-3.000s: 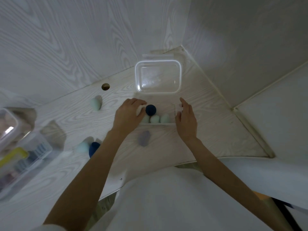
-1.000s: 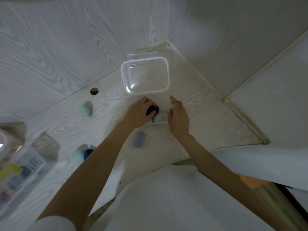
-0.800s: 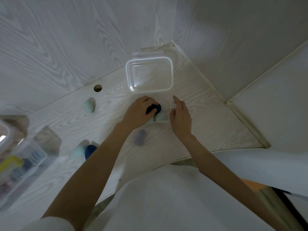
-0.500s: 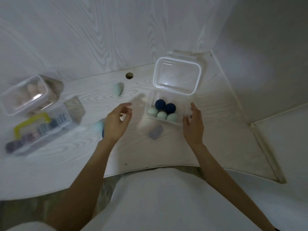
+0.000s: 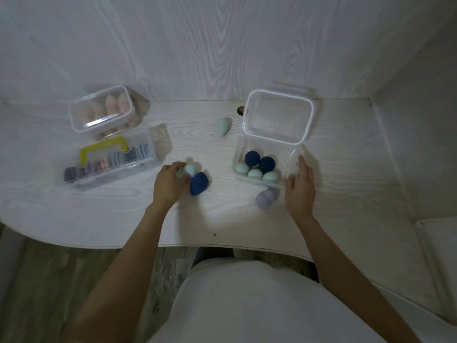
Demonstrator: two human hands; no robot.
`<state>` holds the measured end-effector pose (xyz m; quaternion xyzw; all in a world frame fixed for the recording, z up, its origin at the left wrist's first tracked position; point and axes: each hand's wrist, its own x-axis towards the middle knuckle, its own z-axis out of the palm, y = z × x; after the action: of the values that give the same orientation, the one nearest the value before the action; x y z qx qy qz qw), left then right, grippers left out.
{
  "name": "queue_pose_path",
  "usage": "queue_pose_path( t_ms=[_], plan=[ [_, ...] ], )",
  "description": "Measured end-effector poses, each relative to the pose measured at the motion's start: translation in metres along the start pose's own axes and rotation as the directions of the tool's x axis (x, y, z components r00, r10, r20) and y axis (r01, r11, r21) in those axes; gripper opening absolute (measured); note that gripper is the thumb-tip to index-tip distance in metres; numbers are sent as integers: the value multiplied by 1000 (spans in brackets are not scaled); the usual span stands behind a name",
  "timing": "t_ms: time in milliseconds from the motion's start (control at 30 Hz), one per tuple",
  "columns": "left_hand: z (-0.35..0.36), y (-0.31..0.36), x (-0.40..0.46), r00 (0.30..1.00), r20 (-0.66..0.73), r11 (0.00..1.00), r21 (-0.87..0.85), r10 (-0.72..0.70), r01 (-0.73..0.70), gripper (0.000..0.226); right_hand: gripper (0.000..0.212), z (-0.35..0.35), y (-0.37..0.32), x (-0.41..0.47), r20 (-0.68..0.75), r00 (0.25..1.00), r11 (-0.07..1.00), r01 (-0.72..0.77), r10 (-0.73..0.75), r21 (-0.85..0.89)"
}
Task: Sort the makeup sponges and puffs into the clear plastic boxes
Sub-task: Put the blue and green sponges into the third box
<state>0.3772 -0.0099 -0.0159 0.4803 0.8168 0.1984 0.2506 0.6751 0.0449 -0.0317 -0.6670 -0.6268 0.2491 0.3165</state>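
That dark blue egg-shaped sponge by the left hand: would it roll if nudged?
The dark blue sponge lies on its side on the table; its rounded body would probably roll in a curve. It looks like foam, so likely light and squashy.

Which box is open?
The box by the right hand, holding blue and green sponges. Its lid is flipped back; the other two are closed.

White wood-grain table [image 5: 222, 214]: three clear boxes [image 5: 262, 167] [image 5: 101, 110] [image 5: 111, 164] and four loose sponges [image 5: 223, 126] [image 5: 199, 183] [image 5: 190, 169] [image 5: 265, 199] are carried, centre frame.
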Motion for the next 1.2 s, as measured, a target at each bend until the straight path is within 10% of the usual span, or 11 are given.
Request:
queue_pose_path(
  t_ms=[167, 367, 833, 1200],
  plan=[
    [-5, 45, -10, 950, -186, 917, -269, 252, -296, 32, 49, 2, 0, -3, 21, 1000, 998, -14, 13, 56],
    [42, 133, -1, 774, 67, 755, -288, 629, -589, 39, 44, -1, 4, -4, 43, 998, 994, -39, 35, 99],
    [98, 161, 6, 675, 406, 752, -48, 616, -658, 30, 45, 2, 10, -10, 28, 1000, 989, -10, 6, 147],
    [97, 188, 9, 462, 700, 265, 378, 544, -887, 28, 45, 5, 9, -9, 6, 1000, 998, 4, -4, 56]
  ],
)
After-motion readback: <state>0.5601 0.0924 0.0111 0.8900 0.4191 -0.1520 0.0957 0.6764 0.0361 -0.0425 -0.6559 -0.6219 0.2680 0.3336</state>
